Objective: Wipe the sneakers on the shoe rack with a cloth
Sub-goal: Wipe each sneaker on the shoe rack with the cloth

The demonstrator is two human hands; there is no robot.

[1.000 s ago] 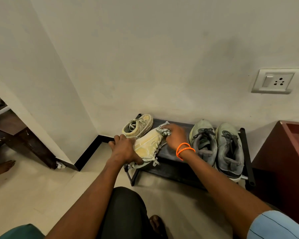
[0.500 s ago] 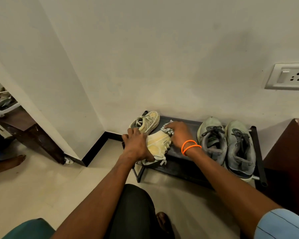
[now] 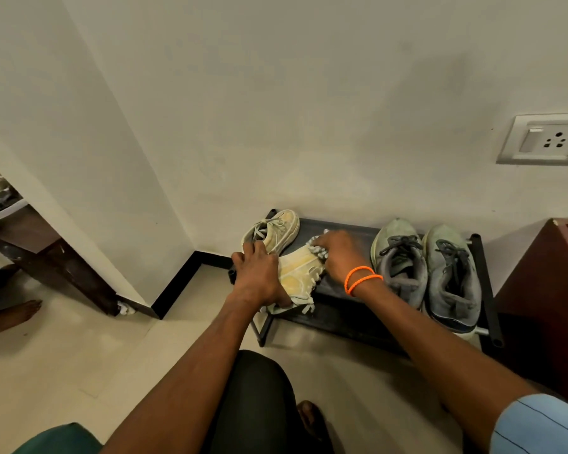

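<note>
A low black shoe rack point(image 3: 341, 299) stands against the wall. My left hand point(image 3: 259, 276) grips the heel end of a cream sneaker point(image 3: 300, 275) turned on its side, sole outward. My right hand point(image 3: 336, 255), with orange bands on its wrist, presses a pale cloth point(image 3: 318, 245) against the toe end of that sneaker. The matching cream sneaker point(image 3: 276, 231) sits upright at the rack's back left. Two grey sneakers point(image 3: 430, 270) stand side by side on the right half of the rack.
A dark red cabinet point(image 3: 545, 290) stands right of the rack. A wall socket point(image 3: 543, 142) is above right. A dark wooden furniture leg point(image 3: 69, 263) and another person's bare foot point(image 3: 17, 314) are at the left. My knee point(image 3: 259, 388) is below on the tiled floor.
The view has shifted a little. My right hand has slid the cloth slightly along the sneaker's toe end; my left hand keeps its grip on the heel.
</note>
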